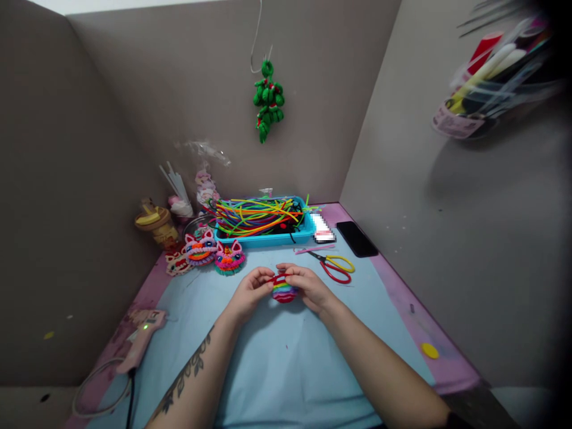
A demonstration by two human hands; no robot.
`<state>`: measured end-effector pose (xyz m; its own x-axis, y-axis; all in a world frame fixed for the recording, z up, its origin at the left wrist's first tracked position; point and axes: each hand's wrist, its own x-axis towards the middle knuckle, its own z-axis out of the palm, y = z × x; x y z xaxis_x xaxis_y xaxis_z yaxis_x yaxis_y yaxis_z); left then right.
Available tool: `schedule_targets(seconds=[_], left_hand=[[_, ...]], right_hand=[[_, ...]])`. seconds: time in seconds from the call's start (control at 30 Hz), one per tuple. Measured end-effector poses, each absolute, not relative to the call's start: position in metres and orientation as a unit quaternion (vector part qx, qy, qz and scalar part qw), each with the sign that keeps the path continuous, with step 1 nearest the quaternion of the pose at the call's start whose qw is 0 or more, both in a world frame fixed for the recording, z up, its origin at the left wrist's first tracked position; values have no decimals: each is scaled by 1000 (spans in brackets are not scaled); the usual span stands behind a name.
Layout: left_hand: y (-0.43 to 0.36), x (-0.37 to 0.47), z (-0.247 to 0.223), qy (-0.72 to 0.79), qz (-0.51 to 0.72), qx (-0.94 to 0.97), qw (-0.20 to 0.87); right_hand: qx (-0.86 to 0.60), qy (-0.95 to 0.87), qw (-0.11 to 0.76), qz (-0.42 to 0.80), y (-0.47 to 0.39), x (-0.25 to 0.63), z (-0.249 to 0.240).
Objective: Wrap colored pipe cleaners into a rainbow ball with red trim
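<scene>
Between my two hands is a small rounded craft piece point(285, 291) with rainbow stripes and a red upper edge, held just above the blue cloth. My left hand point(254, 292) pinches its left side with thumb and fingers. On the opposite side, my right hand point(309, 287) grips the upper right edge, its fingers partly covering the piece. Beyond my left hand lies a finished-looking pink and orange animal-face ornament point(229, 258) with ears. Scissors point(334, 267) with one red and one yellow handle rest open to the right of my right hand.
A blue tray point(263, 241) of colourful pipe cleaners point(254, 215) stands at the back, a black phone point(356, 238) to its right. At left lies a pink glue gun point(142, 341) with its cable. A yellow disc point(429, 350) sits near the right edge. Grey partitions enclose the table.
</scene>
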<state>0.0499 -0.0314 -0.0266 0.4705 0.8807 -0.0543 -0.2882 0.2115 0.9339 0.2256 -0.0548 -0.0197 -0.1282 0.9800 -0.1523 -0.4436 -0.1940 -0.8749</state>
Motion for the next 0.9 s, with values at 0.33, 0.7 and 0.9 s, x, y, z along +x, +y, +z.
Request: schedule_targets(seconds=[0.33,0.7,0.9], left_hand=[[-32,52,-31,299,385,516,705],[-32,54,-34,301,387,530,692],[-31,54,-36,307,397,517,694]], right_hand=[[-406,-399,505,649,-52,223,-28],[-433,-454,489,606,-49,223,-39],[-431,-478,478,598,-48,222,-44]])
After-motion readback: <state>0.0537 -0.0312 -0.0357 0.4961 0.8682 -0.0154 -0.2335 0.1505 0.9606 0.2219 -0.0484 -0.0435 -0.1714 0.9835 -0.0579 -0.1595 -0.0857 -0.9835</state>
